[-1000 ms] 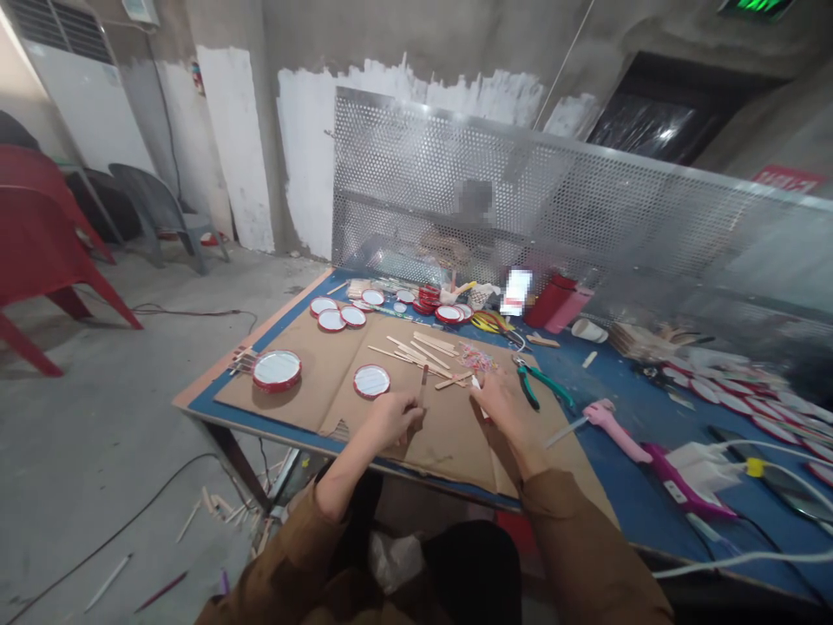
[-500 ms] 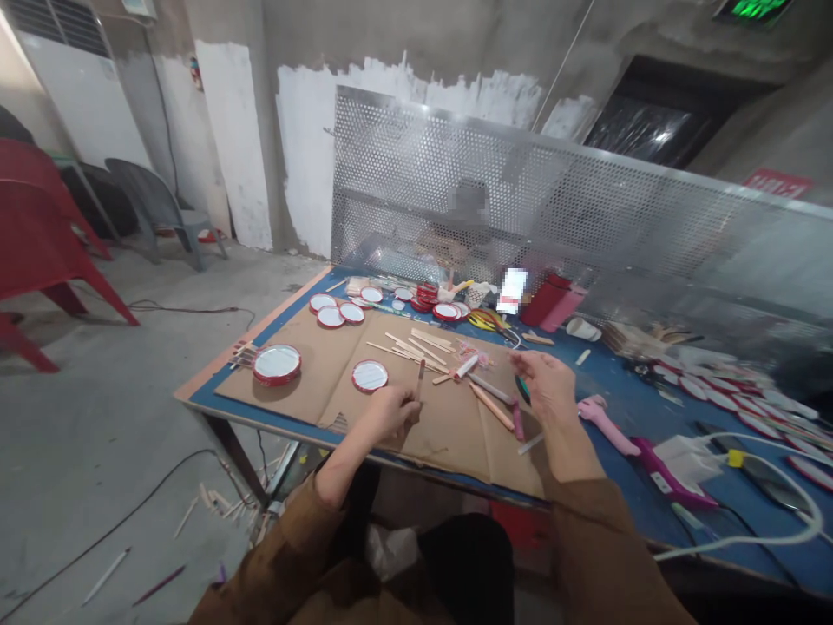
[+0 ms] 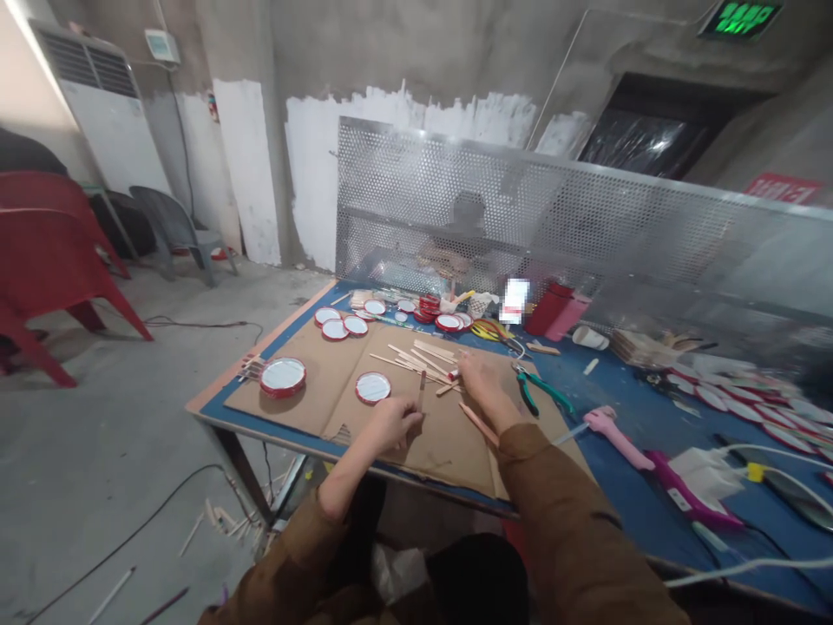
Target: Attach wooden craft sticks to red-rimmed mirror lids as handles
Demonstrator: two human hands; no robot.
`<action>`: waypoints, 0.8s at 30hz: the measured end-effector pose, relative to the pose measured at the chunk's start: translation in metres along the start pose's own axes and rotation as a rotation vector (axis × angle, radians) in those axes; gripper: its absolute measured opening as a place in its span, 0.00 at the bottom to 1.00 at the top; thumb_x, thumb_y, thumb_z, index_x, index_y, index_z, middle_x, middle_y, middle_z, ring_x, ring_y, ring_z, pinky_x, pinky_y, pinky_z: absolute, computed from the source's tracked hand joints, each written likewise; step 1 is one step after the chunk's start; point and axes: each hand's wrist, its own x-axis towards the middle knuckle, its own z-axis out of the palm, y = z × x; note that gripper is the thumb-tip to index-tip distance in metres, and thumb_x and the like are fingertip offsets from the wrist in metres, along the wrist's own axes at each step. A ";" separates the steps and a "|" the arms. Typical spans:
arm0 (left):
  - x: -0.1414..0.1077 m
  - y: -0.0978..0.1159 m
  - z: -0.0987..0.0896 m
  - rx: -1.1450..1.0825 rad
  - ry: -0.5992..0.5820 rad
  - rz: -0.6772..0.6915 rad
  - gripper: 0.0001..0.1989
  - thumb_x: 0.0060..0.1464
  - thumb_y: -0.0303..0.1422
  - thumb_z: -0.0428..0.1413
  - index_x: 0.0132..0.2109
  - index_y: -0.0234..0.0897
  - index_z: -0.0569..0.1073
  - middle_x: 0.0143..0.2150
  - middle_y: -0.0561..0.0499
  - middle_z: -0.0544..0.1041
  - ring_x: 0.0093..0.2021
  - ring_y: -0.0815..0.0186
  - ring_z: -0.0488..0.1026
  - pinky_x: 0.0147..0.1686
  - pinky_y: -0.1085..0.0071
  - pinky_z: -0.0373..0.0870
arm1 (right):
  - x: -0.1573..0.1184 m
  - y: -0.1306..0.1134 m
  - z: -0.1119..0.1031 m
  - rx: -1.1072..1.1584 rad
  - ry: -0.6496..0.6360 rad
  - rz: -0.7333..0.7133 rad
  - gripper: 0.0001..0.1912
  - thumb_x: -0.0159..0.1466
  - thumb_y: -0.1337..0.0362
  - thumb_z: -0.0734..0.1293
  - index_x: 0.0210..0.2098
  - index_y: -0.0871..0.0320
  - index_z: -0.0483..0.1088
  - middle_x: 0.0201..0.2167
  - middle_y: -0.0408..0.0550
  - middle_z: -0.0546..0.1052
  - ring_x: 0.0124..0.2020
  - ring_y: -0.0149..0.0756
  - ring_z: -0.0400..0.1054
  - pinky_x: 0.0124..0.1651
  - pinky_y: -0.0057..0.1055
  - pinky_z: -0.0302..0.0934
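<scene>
My left hand is closed on a thin brown stick, which points upward above the cardboard. Just left of it lies a small round disc with a red rim and a pale face. My right hand reaches down over the cardboard by a white tube with a red end; its fingertips are hidden, so I cannot tell whether they grip anything. Loose wooden sticks lie between the hands and the back. A pinkish pencil-like rod rests under my right wrist.
A larger red-rimmed drum-like piece sits at the left, with several discs behind. Green-handled pliers, a pink glue gun and a purple power strip lie to the right. A perforated metal screen borders the back.
My right hand has moved left and forward, from above the cardboard's right side to the white tube, uncovering the pliers. The left hand keeps the brown stick. The view has tilted slightly up.
</scene>
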 end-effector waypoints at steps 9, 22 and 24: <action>0.000 -0.001 -0.001 0.019 0.004 0.013 0.09 0.53 0.33 0.47 0.29 0.35 0.69 0.19 0.56 0.70 0.15 0.72 0.66 0.16 0.78 0.59 | -0.036 0.020 -0.022 0.260 0.168 0.125 0.15 0.65 0.58 0.59 0.37 0.62 0.72 0.32 0.57 0.78 0.34 0.44 0.72 0.36 0.33 0.61; -0.002 -0.004 0.001 -0.009 0.015 0.056 0.11 0.55 0.36 0.48 0.30 0.34 0.68 0.20 0.55 0.70 0.15 0.73 0.65 0.15 0.79 0.60 | -0.109 -0.097 -0.009 1.319 0.509 0.358 0.12 0.59 0.55 0.66 0.29 0.58 0.65 0.18 0.40 0.72 0.20 0.30 0.67 0.26 0.26 0.61; -0.002 -0.005 0.000 -0.016 0.008 0.066 0.11 0.55 0.37 0.48 0.30 0.34 0.68 0.20 0.56 0.69 0.16 0.72 0.66 0.16 0.78 0.60 | -0.109 -0.098 -0.007 1.282 0.499 0.331 0.12 0.61 0.55 0.65 0.32 0.58 0.66 0.22 0.42 0.74 0.24 0.32 0.69 0.29 0.28 0.63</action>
